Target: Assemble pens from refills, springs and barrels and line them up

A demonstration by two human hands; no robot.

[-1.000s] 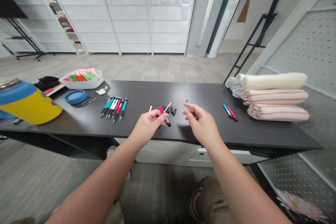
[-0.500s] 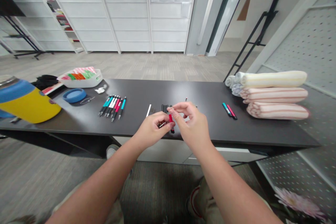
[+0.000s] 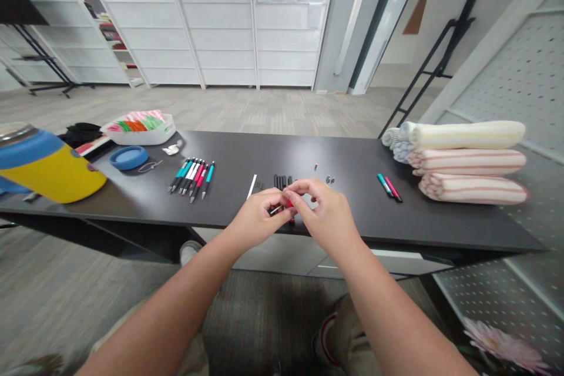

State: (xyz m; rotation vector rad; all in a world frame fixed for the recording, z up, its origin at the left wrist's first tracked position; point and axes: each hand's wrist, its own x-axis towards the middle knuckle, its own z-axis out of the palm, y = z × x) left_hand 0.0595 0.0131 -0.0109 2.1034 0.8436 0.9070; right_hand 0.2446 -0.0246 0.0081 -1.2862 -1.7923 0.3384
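Note:
My left hand (image 3: pixel 258 218) and my right hand (image 3: pixel 326 214) meet above the near edge of the black table (image 3: pixel 238 155). Both are closed around a red and black pen (image 3: pixel 290 205), of which only a short piece shows between the fingers. A thin white refill tip sticks out by my left fingers. Just behind the hands lie black pen parts (image 3: pixel 281 181), a white refill (image 3: pixel 252 185) and small bits (image 3: pixel 329 179).
A row of several teal, red and white pens (image 3: pixel 192 174) lies to the left. Two more pens (image 3: pixel 389 187) lie right, beside rolled striped towels (image 3: pixel 467 160). A yellow and blue container (image 3: pixel 44 167), a blue lid (image 3: pixel 128 158) and a white basket (image 3: pixel 140 127) stand far left.
My right hand came in from the right and joined the left on the red pen. Both hands then dropped slightly toward the table's near edge.

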